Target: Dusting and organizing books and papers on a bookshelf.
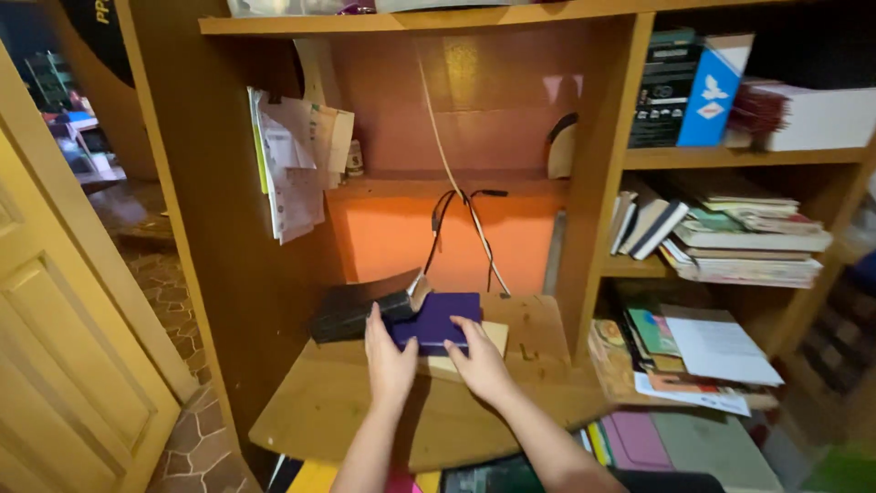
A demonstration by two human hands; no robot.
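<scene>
Left hand [388, 358] and right hand [477, 359] both grip a purple book [436, 321] on the table [365, 411], beside a black book [360, 310].

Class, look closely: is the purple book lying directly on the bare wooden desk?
No, the purple book lies on a pale book under it, held by both hands.

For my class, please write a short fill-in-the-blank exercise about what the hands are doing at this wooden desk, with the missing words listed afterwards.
1. Both hands rest on a flat book whose cover is ____ in colour.
2. The left hand and the right hand meet over the ____ desk.
3. Left of that book lies a ____ book.
4. The back panel behind the cables is ____.

Missing words: purple; wooden; black; orange
</scene>
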